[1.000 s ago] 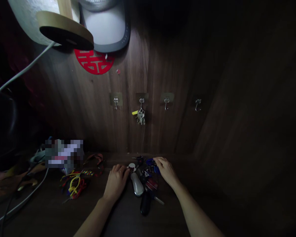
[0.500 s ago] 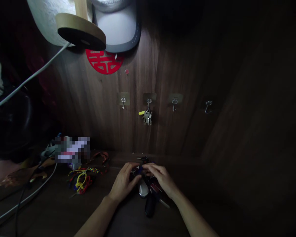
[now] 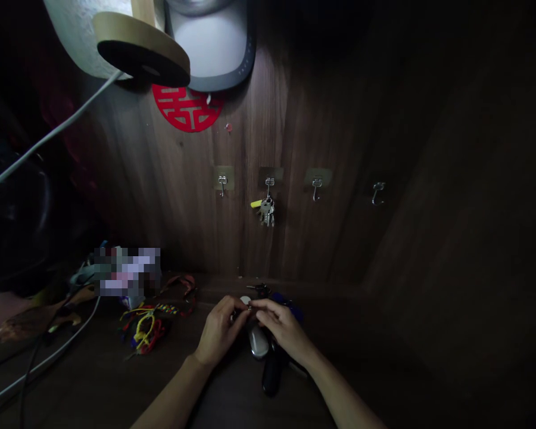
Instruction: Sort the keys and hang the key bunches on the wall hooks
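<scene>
My left hand [image 3: 218, 329] is closed in a pinch on a small shiny metal piece that looks like a key. A pale round disc [image 3: 245, 300] shows just beyond its fingertips. Fingers bent, my right hand [image 3: 282, 329] meets the left at the same metal piece; what its own fingertips grip is hidden. Below and between the hands lie a silver-grey oval fob [image 3: 258, 342] and a black fob [image 3: 271, 373]. Dark keys [image 3: 262, 289] and a blue item [image 3: 282, 298] lie behind my right hand, partly covered by it.
Several metal hooks line the wooden wall; a key bunch [image 3: 267, 210] with a yellow tag hangs from one hook [image 3: 270, 182]. Coloured cords [image 3: 146, 330] and a white cable [image 3: 49, 359] lie at left. Above are a cap [image 3: 212, 44] and a round-based lamp [image 3: 143, 50].
Both hands have shifted slightly, the right one leftward and closer to the left. The blue item at the fingertips is gone from there; a pale disc and shiny metal now show.
</scene>
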The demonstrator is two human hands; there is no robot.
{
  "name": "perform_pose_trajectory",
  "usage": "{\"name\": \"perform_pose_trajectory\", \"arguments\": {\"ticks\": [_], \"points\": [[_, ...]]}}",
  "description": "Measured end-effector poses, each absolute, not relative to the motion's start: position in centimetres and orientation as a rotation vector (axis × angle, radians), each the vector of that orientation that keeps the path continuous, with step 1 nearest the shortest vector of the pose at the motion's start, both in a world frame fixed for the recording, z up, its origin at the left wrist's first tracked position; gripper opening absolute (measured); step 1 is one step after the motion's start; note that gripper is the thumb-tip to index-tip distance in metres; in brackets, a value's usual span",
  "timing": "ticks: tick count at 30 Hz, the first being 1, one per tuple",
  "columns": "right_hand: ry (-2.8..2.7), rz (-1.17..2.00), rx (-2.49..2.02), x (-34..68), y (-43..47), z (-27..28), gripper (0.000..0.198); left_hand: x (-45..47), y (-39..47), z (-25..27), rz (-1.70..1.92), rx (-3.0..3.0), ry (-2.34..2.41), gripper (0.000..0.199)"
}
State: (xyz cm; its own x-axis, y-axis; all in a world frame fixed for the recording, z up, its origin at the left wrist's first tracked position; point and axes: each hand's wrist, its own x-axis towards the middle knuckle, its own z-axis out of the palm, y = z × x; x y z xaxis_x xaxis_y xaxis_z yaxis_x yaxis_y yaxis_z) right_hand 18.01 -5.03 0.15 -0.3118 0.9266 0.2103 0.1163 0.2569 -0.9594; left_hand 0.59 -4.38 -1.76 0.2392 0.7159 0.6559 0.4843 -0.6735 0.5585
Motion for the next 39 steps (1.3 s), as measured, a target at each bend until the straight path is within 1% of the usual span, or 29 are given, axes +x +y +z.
{"name": "perform_pose_trajectory", "arguments": {"ticks": [4, 7, 12, 16, 20, 25, 33, 39], "points": [[-1.709, 0.929, -1.035, 17.7, -4.6, -0.8, 0.018, 0.7, -4.4, -1.9, 1.382, 2.213, 1.148, 0.013], [-1.691, 0.849, -1.039, 17.6, -4.3, -1.3, 0.016, 0.7, -4.4, -2.0, 1.335, 2.205, 1.147, 0.015], [-1.577, 0.903, -0.985, 18.0, -4.3, -0.6, 0.022, 0.8, -4.4, -1.7, 1.26, 2.169, 1.198, 0.022], [-1.317, 1.023, -0.921, 19.1, -4.0, 0.3, 0.029, 0.9, -4.0, -1.6, 1.185, 2.118, 1.233, 0.026], [-1.055, 1.059, -0.876, 21.0, -3.1, 1.6, 0.032, 1.0, -3.4, -1.7, 1.08, 2.051, 1.26, 0.032], [-0.904, 0.931, -0.865, 23.7, -1.4, 5.6, 0.03, 1.2, -3.0, -1.7, 1.057, 2.016, 1.299, 0.033], [-0.97, 0.65, -0.788, 25.7, 1.8, 14.5, 0.023, 1.3, -3.0, -1.9, 1.076, 2.008, 1.286, 0.029], [-0.971, 0.559, -0.819, 25.9, 4.0, 17.1, 0.018, 1.5, -3.0, -2.0, 1.071, 2.035, 1.304, 0.028]]}}
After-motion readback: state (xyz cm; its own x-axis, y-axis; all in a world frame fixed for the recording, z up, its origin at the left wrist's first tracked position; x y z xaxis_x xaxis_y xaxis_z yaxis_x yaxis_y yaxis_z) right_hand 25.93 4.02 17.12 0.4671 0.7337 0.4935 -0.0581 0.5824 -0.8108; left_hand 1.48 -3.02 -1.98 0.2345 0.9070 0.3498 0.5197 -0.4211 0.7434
